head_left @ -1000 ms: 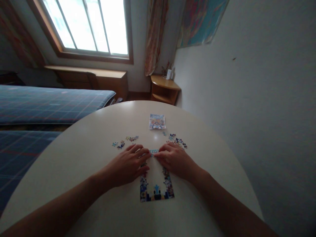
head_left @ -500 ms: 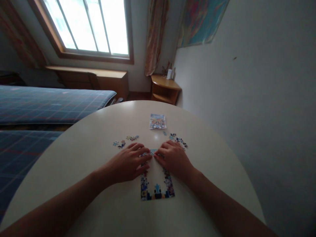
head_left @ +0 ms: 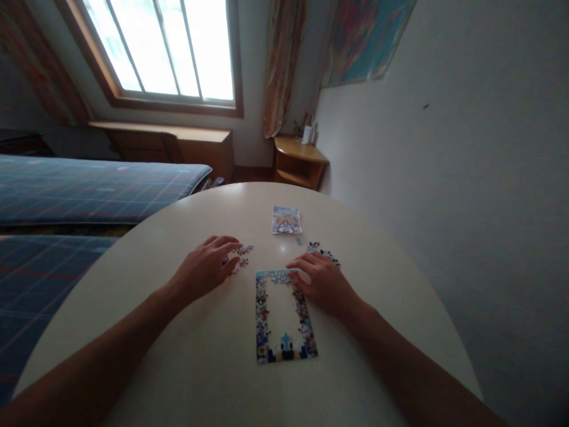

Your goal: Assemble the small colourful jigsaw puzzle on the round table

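A jigsaw puzzle (head_left: 261,317) lies on the table as a joined border around a bare middle. Its lower edge shows a blue figure with dark eyes. My right hand (head_left: 322,281) rests at the puzzle's top right corner, thumb and index finger apart on either side of the top edge. Over on the left, my left hand (head_left: 207,264) reaches among loose puzzle pieces (head_left: 243,251), thumb and fingers spread. It partly covers these pieces, and no piece is visibly gripped. More loose pieces (head_left: 329,255) lie just beyond my right hand, partly hidden by it.
A small printed picture packet (head_left: 286,220) lies farther back on the round white table (head_left: 200,362). One pale piece (head_left: 299,241) sits near it. A plaid-covered bed (head_left: 98,190) stands left, a wooden corner shelf (head_left: 300,149) behind, and a wall (head_left: 466,207) on the right.
My left hand has moved left from the puzzle's top edge to the loose pieces and spread its fingers there. My right hand has stayed near the top right corner.
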A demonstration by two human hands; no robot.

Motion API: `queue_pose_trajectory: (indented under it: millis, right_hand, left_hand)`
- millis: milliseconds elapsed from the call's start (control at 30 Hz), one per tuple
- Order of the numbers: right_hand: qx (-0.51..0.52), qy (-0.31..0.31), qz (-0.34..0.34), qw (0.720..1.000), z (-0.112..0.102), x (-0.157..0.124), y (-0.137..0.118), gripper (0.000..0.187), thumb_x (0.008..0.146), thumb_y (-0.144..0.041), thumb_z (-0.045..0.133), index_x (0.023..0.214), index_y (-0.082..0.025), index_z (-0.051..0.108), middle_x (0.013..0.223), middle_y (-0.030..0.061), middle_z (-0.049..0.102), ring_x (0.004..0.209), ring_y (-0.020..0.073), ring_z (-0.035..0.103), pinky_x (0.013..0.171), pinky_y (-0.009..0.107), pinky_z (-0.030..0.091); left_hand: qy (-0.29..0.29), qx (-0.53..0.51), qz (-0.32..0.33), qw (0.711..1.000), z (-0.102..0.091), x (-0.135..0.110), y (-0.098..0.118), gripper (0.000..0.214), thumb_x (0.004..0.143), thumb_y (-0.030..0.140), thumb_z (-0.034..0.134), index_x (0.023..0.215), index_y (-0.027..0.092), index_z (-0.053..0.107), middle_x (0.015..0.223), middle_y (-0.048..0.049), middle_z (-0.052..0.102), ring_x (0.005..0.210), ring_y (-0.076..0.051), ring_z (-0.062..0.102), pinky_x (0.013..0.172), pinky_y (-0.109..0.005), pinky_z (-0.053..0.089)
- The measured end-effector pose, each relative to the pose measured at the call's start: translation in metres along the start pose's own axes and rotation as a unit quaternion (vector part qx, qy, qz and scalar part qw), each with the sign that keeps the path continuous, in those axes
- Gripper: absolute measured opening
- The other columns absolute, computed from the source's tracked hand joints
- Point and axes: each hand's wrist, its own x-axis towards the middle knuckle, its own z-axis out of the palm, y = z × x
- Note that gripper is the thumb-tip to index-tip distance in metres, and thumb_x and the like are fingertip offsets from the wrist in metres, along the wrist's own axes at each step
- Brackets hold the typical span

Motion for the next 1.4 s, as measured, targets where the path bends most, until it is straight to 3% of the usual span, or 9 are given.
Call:
queue_pose_trajectory:
  millis: [100,233,500,767,933,1067,1167,1400]
  right_hand:
    - [-0.016,0.008,0.042,0.999,0.001,0.000,0.012,0.026,0.095,-0.024,0.057,0.118,-0.020,0.067,0.118,0.0080,0.069,0.112,0.0242,0.059,0.101,0.043,0.044]
    - [-0.045,-0.010,0.090,0.995,0.004,-0.002,0.025,0.034,0.097,-0.026,0.052,0.129,-0.022,0.062,0.134,0.0100,0.062,0.125,0.0274,0.053,0.103,0.049,0.041]
    - [-0.028,-0.012,0.105,0.994,0.001,-0.002,0.034,0.028,0.097,-0.025,0.051,0.119,-0.021,0.068,0.129,0.0099,0.066,0.120,0.0251,0.057,0.100,0.047,0.043]
    - [-0.021,-0.001,0.107,0.994,-0.001,-0.003,0.043,0.024,0.096,-0.024,0.053,0.113,-0.020,0.070,0.124,0.0098,0.068,0.117,0.0250,0.059,0.099,0.045,0.044]
    - [-0.026,0.003,0.114,0.993,0.000,-0.003,0.042,0.025,0.097,-0.026,0.051,0.114,-0.021,0.069,0.125,0.0091,0.068,0.119,0.0260,0.058,0.099,0.046,0.043]
    - [-0.037,0.013,0.136,0.990,0.000,-0.004,0.046,0.030,0.097,-0.032,0.050,0.120,-0.021,0.066,0.131,0.0100,0.064,0.122,0.0282,0.056,0.101,0.049,0.043]
    - [-0.050,0.022,0.157,0.986,0.003,-0.005,0.050,0.041,0.096,-0.039,0.050,0.128,-0.017,0.062,0.137,0.0136,0.060,0.126,0.0301,0.053,0.105,0.050,0.041]
    - [-0.037,0.002,0.148,0.988,0.004,-0.005,0.058,0.043,0.096,-0.043,0.046,0.124,-0.017,0.065,0.135,0.0141,0.061,0.127,0.0295,0.053,0.109,0.048,0.041]
  left_hand:
    - [-0.022,0.001,-0.049,0.999,-0.001,-0.001,-0.013,0.035,0.093,0.038,0.053,0.119,0.020,0.066,0.124,-0.0104,0.066,0.111,-0.030,0.060,0.098,-0.049,0.050]
    - [-0.058,-0.015,-0.056,0.997,0.003,-0.001,-0.018,0.033,0.092,0.038,0.054,0.117,0.021,0.066,0.123,-0.0085,0.066,0.112,-0.029,0.059,0.098,-0.046,0.049]
    - [-0.049,-0.029,-0.079,0.995,-0.002,0.002,-0.019,0.030,0.093,0.039,0.048,0.108,0.022,0.068,0.115,-0.0076,0.069,0.107,-0.026,0.062,0.097,-0.042,0.048]
    - [-0.154,-0.047,-0.033,0.986,-0.026,-0.005,-0.016,0.026,0.087,0.044,0.059,0.097,0.023,0.069,0.107,-0.0085,0.066,0.100,-0.026,0.062,0.088,-0.039,0.049]
    - [-0.159,-0.056,-0.024,0.985,-0.029,-0.005,-0.020,0.021,0.087,0.041,0.058,0.092,0.024,0.069,0.105,-0.0070,0.066,0.100,-0.024,0.061,0.090,-0.038,0.047]
    - [-0.148,-0.016,-0.083,0.985,-0.037,-0.005,-0.034,0.026,0.084,0.042,0.058,0.097,0.022,0.067,0.099,-0.0066,0.068,0.088,-0.023,0.063,0.080,-0.035,0.048]
    - [-0.173,0.002,-0.139,0.975,-0.040,-0.006,-0.042,0.030,0.082,0.044,0.058,0.099,0.021,0.067,0.096,-0.0066,0.070,0.084,-0.024,0.065,0.074,-0.033,0.047]
    - [-0.212,-0.028,-0.170,0.962,-0.035,-0.005,-0.047,0.030,0.081,0.041,0.054,0.095,0.022,0.071,0.089,-0.0052,0.073,0.079,-0.021,0.067,0.069,-0.028,0.046]
